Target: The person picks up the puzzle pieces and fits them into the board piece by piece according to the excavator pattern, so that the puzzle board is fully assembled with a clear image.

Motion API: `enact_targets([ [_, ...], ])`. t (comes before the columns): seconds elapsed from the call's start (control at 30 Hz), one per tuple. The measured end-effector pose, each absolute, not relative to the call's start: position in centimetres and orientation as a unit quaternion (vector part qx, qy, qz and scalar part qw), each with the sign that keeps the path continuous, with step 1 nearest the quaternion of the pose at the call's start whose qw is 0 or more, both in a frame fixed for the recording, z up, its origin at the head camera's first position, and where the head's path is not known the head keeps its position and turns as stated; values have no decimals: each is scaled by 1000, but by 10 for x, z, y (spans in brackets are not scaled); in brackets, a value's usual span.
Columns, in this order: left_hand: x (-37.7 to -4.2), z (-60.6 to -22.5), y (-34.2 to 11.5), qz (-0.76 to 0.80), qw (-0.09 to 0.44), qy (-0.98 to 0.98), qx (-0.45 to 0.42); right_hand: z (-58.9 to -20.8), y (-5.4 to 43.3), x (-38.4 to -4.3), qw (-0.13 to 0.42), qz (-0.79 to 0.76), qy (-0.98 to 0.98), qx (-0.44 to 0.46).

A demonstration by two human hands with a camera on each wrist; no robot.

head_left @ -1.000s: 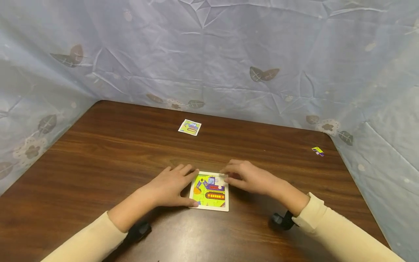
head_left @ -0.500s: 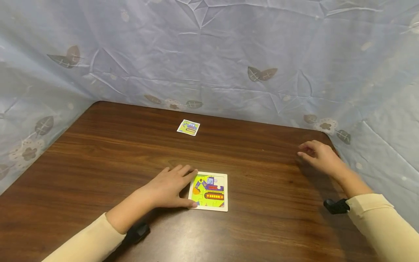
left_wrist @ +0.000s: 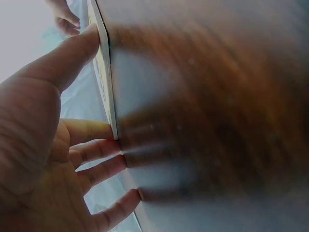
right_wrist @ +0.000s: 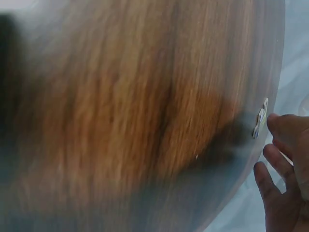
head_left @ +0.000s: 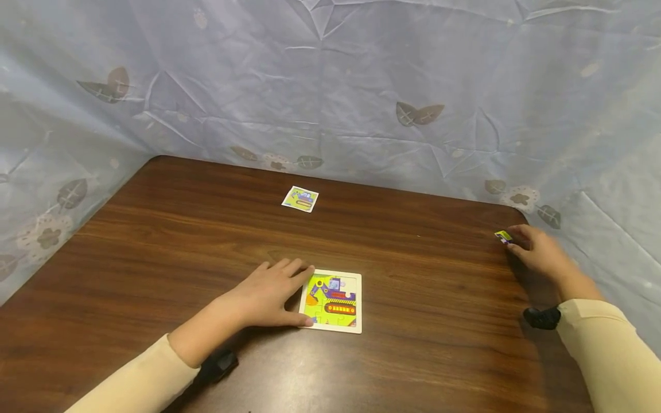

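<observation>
A square jigsaw puzzle [head_left: 333, 310] with a pale frame shows a purple excavator on yellow-green; its upper right corner is bare white. My left hand [head_left: 263, 295] lies spread along its left side, thumb on the lower left corner and index finger at the upper left. In the left wrist view, the other fingertips [left_wrist: 118, 164] rest on the table. Far to the right, my right hand [head_left: 542, 255] reaches to a loose puzzle piece [head_left: 503, 236], yellow-green and purple. Its thumb and fingers are right at the piece's edge, and the piece [right_wrist: 260, 118] lies by the thumb tip in the right wrist view.
A small picture card [head_left: 300, 199] with the same excavator lies farther back on the dark wood table [head_left: 206, 218]. A pale patterned cloth [head_left: 320, 86] hangs around the back and sides, close to the table's edges.
My right hand has gone from the puzzle's upper right corner across to the loose piece at the far right, and now its fingers are at that piece. The left hand has stayed put.
</observation>
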State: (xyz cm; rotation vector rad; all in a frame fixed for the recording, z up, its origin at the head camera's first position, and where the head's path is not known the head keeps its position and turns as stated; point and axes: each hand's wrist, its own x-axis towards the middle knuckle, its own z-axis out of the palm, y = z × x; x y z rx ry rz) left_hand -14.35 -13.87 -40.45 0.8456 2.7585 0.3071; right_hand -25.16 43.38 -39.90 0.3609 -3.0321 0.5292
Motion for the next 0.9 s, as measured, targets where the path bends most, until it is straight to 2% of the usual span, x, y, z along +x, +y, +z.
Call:
enact_targets([
  [0.17, -144, -404, -137, 108, 124, 944, 287, -399, 435, -256, -23, 156, -981, 115],
  [0.33, -143, -404, -137, 109, 127, 944, 284, -401, 432, -263, -41, 140, -982, 119],
  [0.57, -143, -403, -138, 109, 127, 944, 284, -401, 431, -265, -19, 111, -985, 134],
  [0.9, -142, -404, -138, 108, 125, 944, 285, -401, 433, -263, -17, 108, -987, 114],
])
